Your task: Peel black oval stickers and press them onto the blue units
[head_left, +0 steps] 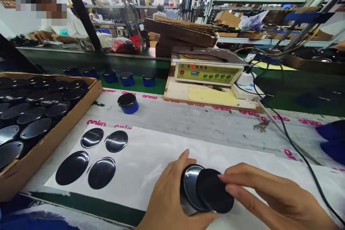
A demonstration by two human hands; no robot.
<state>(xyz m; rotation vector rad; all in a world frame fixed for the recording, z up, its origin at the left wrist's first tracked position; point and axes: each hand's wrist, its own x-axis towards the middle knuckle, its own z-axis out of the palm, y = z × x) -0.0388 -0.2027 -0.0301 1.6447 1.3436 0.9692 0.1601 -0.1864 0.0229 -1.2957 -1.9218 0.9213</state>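
Note:
Low in the centre, my left hand [168,190] wraps around a round black container [191,183] with a shiny recessed top. Between thumb and fingertips, my right hand [269,194] pinches a flat black disc [215,191], which overlaps the right part of that top at a slant. Left of my hands, several glossy black discs, among them one disc [101,172], lie on a white sheet [140,169]. Beyond them a blue-and-black round container [128,103] stands on the table covering.
At left, a cardboard box [90,95] holds several black round pieces. Several blue-and-black containers [127,79] line the green surface behind. A control box [208,73] with lit indicators stands at the back centre. A black cable [289,136] crosses the right side. A person [54,25] sits opposite.

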